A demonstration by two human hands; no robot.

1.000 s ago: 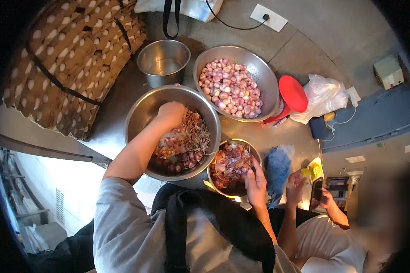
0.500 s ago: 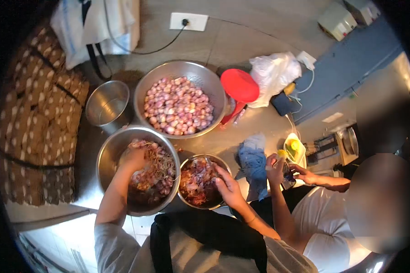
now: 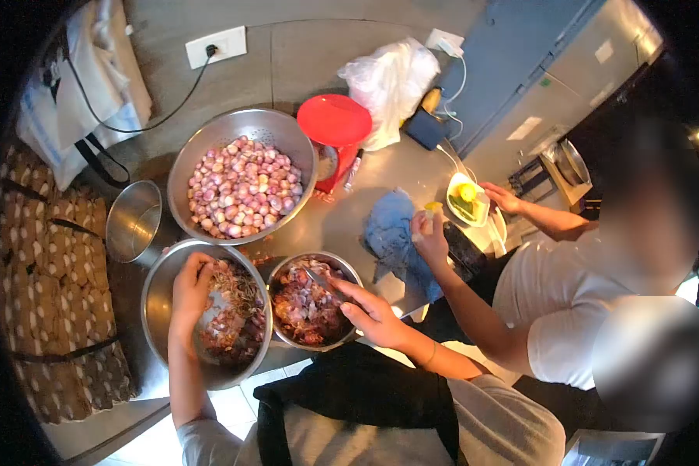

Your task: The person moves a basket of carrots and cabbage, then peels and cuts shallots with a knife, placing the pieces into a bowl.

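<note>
My left hand (image 3: 191, 291) is in a large steel bowl (image 3: 154, 330), over its left side, with fingers curled; whatever they hold is hidden. Small unpeeled shallots (image 3: 233, 314) with dry roots and loose skins lie in that bowl. In my right hand (image 3: 374, 317) is a small knife (image 3: 318, 279), its blade pointing left over a smaller steel bowl (image 3: 356, 273). Reddish-purple skins and scraps (image 3: 307, 307) fill the smaller bowl. Behind both, a big steel colander (image 3: 180, 167) holds many peeled pink shallots (image 3: 245, 186).
An empty steel pot (image 3: 134, 221) and stacked egg trays (image 3: 54, 295) stand on the left. A red scale (image 3: 335, 120), plastic bag (image 3: 392, 85) and blue cloth (image 3: 400, 233) are to the right. A co-worker's hand (image 3: 431, 237) holds something yellowish near a white container (image 3: 467, 200).
My view has swung right, so things appear shifted left. My left hand has lifted from among the shallots towards the bowl's left side. The co-worker's far hand now reaches by the white container.
</note>
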